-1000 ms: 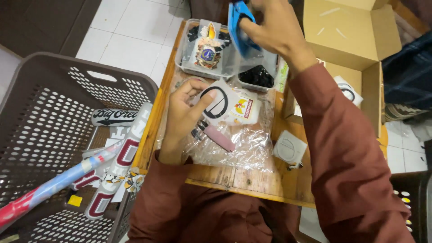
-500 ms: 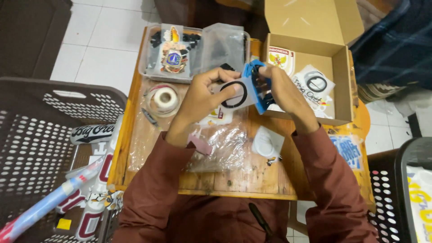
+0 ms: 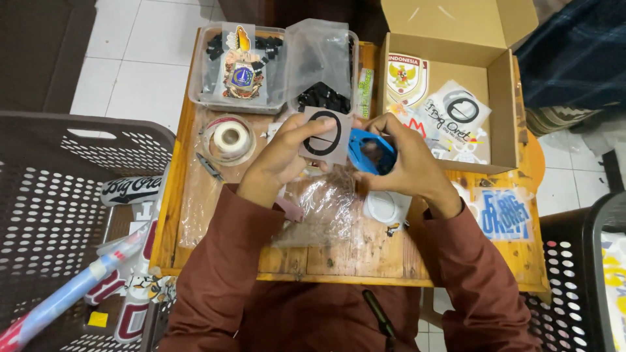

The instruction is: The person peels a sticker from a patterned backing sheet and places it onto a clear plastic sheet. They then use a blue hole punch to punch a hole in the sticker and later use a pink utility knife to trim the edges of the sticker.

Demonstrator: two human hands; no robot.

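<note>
nearest me, crumpled clear plastic (image 3: 326,212) and a small white round disc (image 3: 385,206) lie on the wooden worktop (image 3: 495,261). just above them, i see my left hand (image 3: 283,156) pinching a pale sticker card (image 3: 324,135) printed with 1 bold black ring, held up flat over the middle of the worktop. my right hand (image 3: 407,163) is clenched around a blue tool (image 3: 370,152) that touches the card's right edge. a tape roll (image 3: 231,138) sits left of them. farther off, 2 clear plastic tubs (image 3: 274,65) hold small black pieces and badge-shaped stickers, and the open cardboard box (image 3: 502,98) holds more stickers (image 3: 450,114). a dark slotted basket (image 3: 59,215) stands to my left.
</note>
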